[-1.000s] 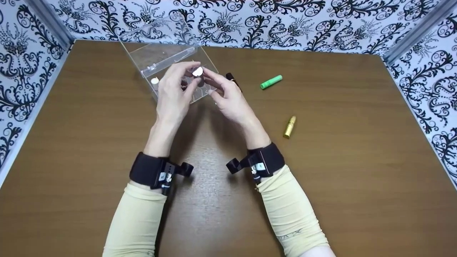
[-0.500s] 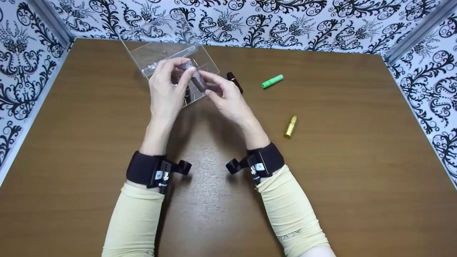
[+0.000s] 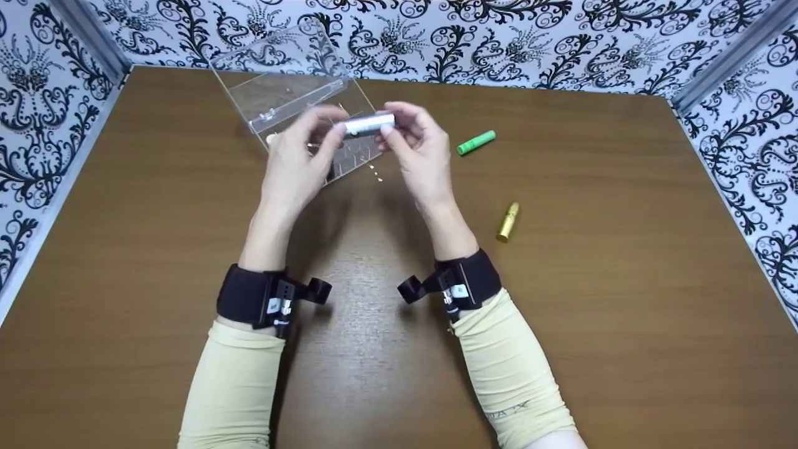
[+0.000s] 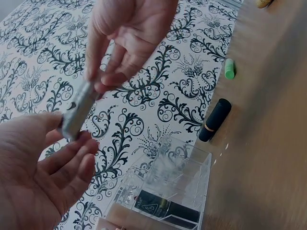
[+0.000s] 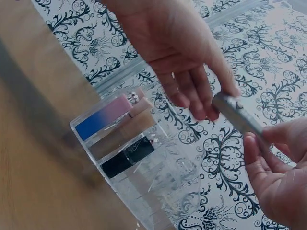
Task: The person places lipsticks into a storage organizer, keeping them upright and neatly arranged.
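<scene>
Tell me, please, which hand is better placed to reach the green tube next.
Probably the right hand, as it is nearer the green tube; it would first release the silver tube, which the left hand also holds.

Pale yellow sleeves (image 3: 232, 386); black wristbands (image 3: 245, 296), white patches (image 3: 459, 291).

You have a shiny silver-grey cylindrical tube (image 3: 368, 124) up in the air, one end pinched in your left grip (image 3: 299, 149) and the other in your right grip (image 3: 424, 153). It lies crosswise and nearly level, its upper side gleaming almost white in the head view, its underside a darker grey. A small dark mark shows on its side; blur hides any finer detail. It is above the open clear plastic box (image 3: 305, 103).
</scene>
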`<action>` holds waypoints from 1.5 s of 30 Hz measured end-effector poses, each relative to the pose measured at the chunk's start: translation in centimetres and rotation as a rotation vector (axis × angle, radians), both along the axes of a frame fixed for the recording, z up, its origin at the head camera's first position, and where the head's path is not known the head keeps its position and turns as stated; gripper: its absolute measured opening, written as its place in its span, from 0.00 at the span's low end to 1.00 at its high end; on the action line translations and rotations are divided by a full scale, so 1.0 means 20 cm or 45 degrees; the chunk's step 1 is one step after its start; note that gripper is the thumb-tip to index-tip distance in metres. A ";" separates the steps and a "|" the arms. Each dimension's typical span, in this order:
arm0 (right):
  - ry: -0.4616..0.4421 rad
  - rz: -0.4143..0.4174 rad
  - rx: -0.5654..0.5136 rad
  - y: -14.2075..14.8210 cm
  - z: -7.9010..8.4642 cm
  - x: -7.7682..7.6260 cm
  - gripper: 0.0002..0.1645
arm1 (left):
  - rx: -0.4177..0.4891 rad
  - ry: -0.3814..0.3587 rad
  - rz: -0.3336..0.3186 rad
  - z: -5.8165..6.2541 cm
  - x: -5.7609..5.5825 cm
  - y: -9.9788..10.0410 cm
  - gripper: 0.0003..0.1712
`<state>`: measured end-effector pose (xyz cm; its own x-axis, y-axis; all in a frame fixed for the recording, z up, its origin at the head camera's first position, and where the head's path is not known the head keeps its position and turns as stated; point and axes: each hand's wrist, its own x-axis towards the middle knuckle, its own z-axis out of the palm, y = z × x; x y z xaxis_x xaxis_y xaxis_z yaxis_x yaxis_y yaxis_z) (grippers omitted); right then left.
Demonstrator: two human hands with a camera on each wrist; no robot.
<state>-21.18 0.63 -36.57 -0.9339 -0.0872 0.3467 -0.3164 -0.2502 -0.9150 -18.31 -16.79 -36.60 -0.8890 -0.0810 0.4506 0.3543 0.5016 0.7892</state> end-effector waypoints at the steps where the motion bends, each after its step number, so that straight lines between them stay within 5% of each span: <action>1: 0.002 -0.019 -0.038 0.00 0.00 0.00 0.18 | -0.040 0.005 -0.029 0.00 0.00 0.00 0.14; 8: 0.069 -0.093 -0.008 -0.01 0.01 0.02 0.13 | -0.163 0.152 -0.125 0.00 0.00 0.03 0.12; 15: 0.188 -0.056 0.152 -0.03 -0.01 0.03 0.14 | -0.234 0.324 -0.054 0.00 0.01 0.05 0.15; 25: 0.251 0.078 0.282 -0.06 -0.06 0.03 0.19 | -0.240 0.312 0.060 -0.03 -0.01 0.03 0.14; 39: 0.370 0.153 0.669 -0.09 -0.12 0.02 0.28 | -0.188 0.224 0.217 -0.09 -0.04 0.01 0.15; 45: 0.423 0.181 0.834 -0.08 -0.14 0.01 0.31 | -0.289 0.206 0.267 -0.11 -0.04 0.01 0.14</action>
